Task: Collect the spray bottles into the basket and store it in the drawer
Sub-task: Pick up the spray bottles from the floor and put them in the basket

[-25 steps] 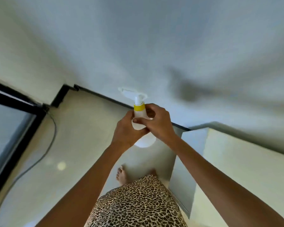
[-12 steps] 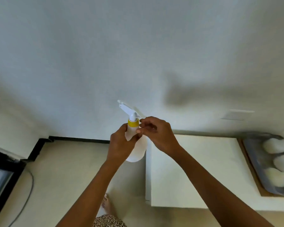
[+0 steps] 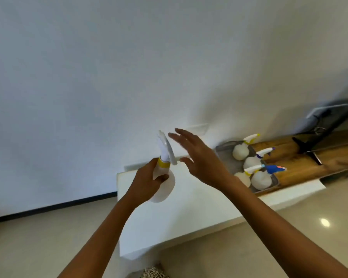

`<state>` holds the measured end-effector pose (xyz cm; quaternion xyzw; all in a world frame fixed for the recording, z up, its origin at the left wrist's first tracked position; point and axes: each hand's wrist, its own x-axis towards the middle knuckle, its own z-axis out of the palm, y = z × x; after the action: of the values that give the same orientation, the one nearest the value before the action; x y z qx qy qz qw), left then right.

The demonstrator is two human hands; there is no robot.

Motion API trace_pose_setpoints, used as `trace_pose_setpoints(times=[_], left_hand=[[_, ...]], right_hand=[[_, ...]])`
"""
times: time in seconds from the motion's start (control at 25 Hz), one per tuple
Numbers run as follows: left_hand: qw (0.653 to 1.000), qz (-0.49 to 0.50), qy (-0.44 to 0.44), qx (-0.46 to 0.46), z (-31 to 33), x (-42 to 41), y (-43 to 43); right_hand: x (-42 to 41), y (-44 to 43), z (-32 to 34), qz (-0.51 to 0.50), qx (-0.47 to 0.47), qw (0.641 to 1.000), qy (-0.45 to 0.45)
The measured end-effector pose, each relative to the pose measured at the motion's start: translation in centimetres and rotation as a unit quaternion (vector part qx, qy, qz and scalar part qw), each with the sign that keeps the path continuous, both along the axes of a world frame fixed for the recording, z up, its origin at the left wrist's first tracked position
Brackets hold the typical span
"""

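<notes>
My left hand (image 3: 147,182) grips a white spray bottle (image 3: 165,187) with a yellow collar by its neck, held upright above the left end of a white cabinet top (image 3: 199,213). Beside it, my right hand (image 3: 201,157) is off the bottle, fingers spread and holding nothing. A grey basket (image 3: 222,152) sits on the cabinet's right part with several white spray bottles (image 3: 240,152) lying in it, some with yellow nozzles, some with blue ones (image 3: 273,168).
A wooden surface (image 3: 309,159) extends right of the basket, with a dark stand (image 3: 307,146) and a cable on it. The white wall rises behind. Beige floor tiles (image 3: 38,243) lie left and in front of the cabinet.
My view has swung right, bringing the cabinet and basket into sight. My right hand has let go of the bottle and opened; the left hand still holds it.
</notes>
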<state>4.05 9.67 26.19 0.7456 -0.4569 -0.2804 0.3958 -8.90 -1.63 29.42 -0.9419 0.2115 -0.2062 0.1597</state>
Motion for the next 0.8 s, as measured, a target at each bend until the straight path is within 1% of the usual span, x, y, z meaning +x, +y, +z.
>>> trace_pose_setpoints(times=[0.04,0.12,0.24,0.4,0.52,0.6,0.72,0.8], left_hand=[[0.999,-0.033,0.0,0.005,0.1,-1.2,-1.8],[0.996,-0.085,0.003,0.022,0.1,-3.3,-5.7],[0.987,-0.149,0.0,0.052,-0.2,-5.7,-11.7],[0.973,-0.217,0.018,0.08,-0.7,-8.7,-20.1],[0.967,-0.24,0.02,0.082,-1.4,-10.6,-25.4],[0.976,-0.212,0.018,0.056,-1.9,-11.8,-27.7],[0.986,-0.162,0.011,0.028,-2.4,-13.3,-29.9],[0.992,-0.119,-0.006,0.028,-2.6,-13.8,-30.8]], right_hand=[[-1.4,-1.4,-0.1,0.005,-0.074,0.997,0.015],[-4.0,-4.5,-0.4,0.009,-0.164,0.986,0.034],[-7.4,-9.2,-0.9,0.003,-0.231,0.971,0.062],[-10.9,-16.5,-0.3,0.008,-0.284,0.95,0.129],[-12.8,-21.5,-0.3,0.023,-0.286,0.946,0.151],[-13.9,-24.3,-1.0,0.01,-0.276,0.949,0.156],[-16.2,-28.1,-3.2,-0.033,-0.185,0.969,0.159],[-17.7,-30.6,-5.0,-0.052,-0.095,0.98,0.17]])
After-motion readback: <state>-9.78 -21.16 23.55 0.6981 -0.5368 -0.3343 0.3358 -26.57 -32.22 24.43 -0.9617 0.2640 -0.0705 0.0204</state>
